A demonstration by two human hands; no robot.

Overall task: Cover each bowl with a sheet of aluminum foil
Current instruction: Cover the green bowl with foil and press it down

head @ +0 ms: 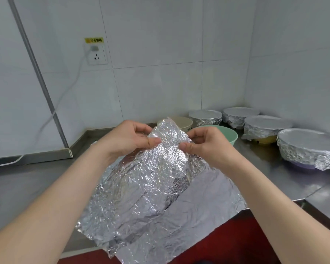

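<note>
One yellow wall label (94, 40) reads 小心, rest blurred | tabletop (27, 187) bare at left | left hand (130, 140) and right hand (206, 143) each pinch top edge of crumpled foil sheet (151, 178) | sheet raised, long axis far-to-near, lower end past near edge | beige bowl (183, 122), green bowl (225, 134) uncovered behind | four foil-covered bowls (265, 128) right.

The crumpled foil sheet (151, 178) is glinting bright silver, its thin metal showing fine rough creases. The flatter foil sheet (208, 202) under it is looking duller and smoother. The steel counter (27, 187) is giving off a soft brushed sheen with blurred reflections. Foil on the covered bowls (305, 139) is lying taut and smooth on top, wrinkled down the sides. The green bowl (229, 134) is looking smooth and matt, and the wall tiles (160, 82) are shining faintly.
</note>
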